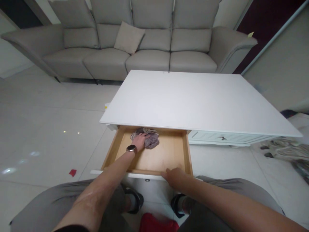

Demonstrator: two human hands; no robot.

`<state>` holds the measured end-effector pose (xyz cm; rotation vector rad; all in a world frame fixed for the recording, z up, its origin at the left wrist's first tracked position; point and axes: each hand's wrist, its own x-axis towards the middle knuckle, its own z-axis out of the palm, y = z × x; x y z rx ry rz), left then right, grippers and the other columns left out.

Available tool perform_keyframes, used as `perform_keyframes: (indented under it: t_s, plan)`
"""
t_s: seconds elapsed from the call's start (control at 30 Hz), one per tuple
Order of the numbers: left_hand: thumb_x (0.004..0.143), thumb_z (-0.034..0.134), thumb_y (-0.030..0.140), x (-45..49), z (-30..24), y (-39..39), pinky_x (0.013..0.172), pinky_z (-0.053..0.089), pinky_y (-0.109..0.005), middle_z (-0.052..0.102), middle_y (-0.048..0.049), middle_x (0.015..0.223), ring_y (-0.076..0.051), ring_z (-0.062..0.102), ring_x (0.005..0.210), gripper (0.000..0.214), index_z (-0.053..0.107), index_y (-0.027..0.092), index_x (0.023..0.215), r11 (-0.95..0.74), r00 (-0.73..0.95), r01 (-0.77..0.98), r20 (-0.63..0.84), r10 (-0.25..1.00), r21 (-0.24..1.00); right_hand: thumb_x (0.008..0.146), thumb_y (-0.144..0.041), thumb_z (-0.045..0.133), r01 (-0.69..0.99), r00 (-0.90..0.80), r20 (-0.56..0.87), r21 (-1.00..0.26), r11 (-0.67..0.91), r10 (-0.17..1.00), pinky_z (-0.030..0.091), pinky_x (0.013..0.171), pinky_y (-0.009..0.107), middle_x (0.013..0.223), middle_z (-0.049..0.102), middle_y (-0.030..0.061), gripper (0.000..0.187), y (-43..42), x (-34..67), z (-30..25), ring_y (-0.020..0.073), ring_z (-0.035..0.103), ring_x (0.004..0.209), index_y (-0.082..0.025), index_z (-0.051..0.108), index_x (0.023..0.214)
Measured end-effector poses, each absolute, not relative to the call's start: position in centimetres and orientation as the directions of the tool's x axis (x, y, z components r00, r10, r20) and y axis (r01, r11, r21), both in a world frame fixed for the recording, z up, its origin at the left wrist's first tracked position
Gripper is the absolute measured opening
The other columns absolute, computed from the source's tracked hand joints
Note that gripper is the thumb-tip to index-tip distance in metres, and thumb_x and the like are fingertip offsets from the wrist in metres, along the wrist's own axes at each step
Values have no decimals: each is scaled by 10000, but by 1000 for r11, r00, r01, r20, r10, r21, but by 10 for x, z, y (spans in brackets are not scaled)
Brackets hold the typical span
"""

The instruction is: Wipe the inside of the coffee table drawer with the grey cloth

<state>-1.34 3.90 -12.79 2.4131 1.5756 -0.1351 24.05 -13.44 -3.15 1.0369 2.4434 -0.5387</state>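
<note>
Here, looking down from head height, we see a red item (pixel 156 223) on the floor at the nearest edge, between two feet in dark shoes (pixel 138 202). Grey trousers (pixel 45 206) cover the knees on both sides. Just beyond, our right hand (pixel 175 178) is closed over the front edge of a pulled-out wooden drawer (pixel 169 153), right of its small knob (pixel 147 180). Our left hand (pixel 139 141), wearing a watch (pixel 131 148) on the wrist, reaches inside and rests on a crumpled, greyish-purple cloth (pixel 152 140). The cloth lies in the far left part of the drawer; its folds hide some fingers, so we cannot tell whether they grip it. On the floor to the left we notice a red scrap (pixel 72 173). Farther on spreads the white table (pixel 193 100) that the drawer belongs to, and behind it a long grey sofa (pixel 149 64) with a beige cushion (pixel 129 37).
</note>
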Motion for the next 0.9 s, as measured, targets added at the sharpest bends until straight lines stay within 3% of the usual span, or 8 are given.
perform_keyframes:
  t_s: [0.2, 0.4, 0.5, 0.53, 0.63, 0.73, 0.8, 0.9]
  plan:
    - [886, 529, 230, -92, -115, 44, 1176, 323, -389, 558, -89, 1486, -309, 382, 1432, 448, 669, 210, 1311, -190, 207, 978, -267, 941, 89, 885, -146, 559, 748, -577, -618, -138, 649, 534, 583, 703, 395, 1087, 702, 143, 437, -132, 239, -14, 289, 749, 866, -203, 549, 1318]
    - [844, 584, 263, -20, -106, 29, 1055, 449, -508, 557, -204, 1439, -413, 457, 1369, 564, 600, 195, 1404, -146, 170, 985, -346, 923, 94, 803, -105, 627, 743, -585, -609, -137, 655, 536, 567, 724, 423, 1126, 688, 158, 593, -136, 239, -25, 316, 746, 890, -214, 504, 1372]
    - [812, 637, 262, 34, -115, 12, 1135, 378, -542, 436, -129, 1581, -408, 369, 1451, 627, 574, 303, 1435, -243, 277, 960, -342, 898, 141, 751, -93, 663, 749, -549, -671, -132, 649, 498, 572, 752, 442, 1191, 674, 172, 681, -132, 234, -27, 339, 739, 950, -224, 486, 1395]
    - [817, 626, 238, 53, -120, 5, 1158, 327, -602, 387, -117, 1618, -424, 321, 1477, 649, 552, 312, 1457, -351, 396, 917, -344, 851, 187, 734, -88, 673, 749, -534, -699, -130, 650, 476, 576, 766, 445, 1225, 665, 176, 720, -131, 232, -25, 346, 734, 980, -228, 473, 1412]
    - [841, 566, 161, 102, -135, -12, 1201, 194, -676, 325, 1, 1661, -390, 202, 1537, 674, 513, 387, 1475, -668, 742, 670, -317, 591, 324, 679, -65, 695, 747, -503, -750, -128, 652, 429, 579, 816, 443, 1311, 634, 179, 850, -126, 227, -20, 359, 708, 1072, -245, 425, 1465]
    - [851, 545, 131, 122, -142, -14, 1221, 182, -652, 362, 58, 1640, -349, 198, 1547, 658, 541, 418, 1443, -756, 844, 534, -291, 450, 379, 660, -58, 697, 748, -499, -757, -130, 650, 422, 576, 822, 446, 1323, 627, 187, 889, -125, 225, -18, 370, 696, 1096, -243, 410, 1481]
    - [836, 562, 126, 112, -143, -4, 1226, 198, -630, 380, 62, 1629, -344, 225, 1541, 652, 569, 418, 1419, -724, 818, 575, -286, 499, 381, 651, -62, 707, 752, -499, -750, -125, 648, 434, 576, 808, 442, 1306, 638, 180, 892, -125, 226, -20, 367, 704, 1074, -244, 417, 1475]
    - [789, 590, 97, 64, -140, 14, 1220, 240, -604, 390, 49, 1624, -348, 264, 1527, 704, 573, 418, 1416, -556, 657, 747, -276, 702, 365, 651, -85, 731, 757, -500, -742, -123, 642, 447, 576, 793, 437, 1287, 649, 170, 884, -127, 227, -22, 359, 714, 1045, -246, 429, 1467]
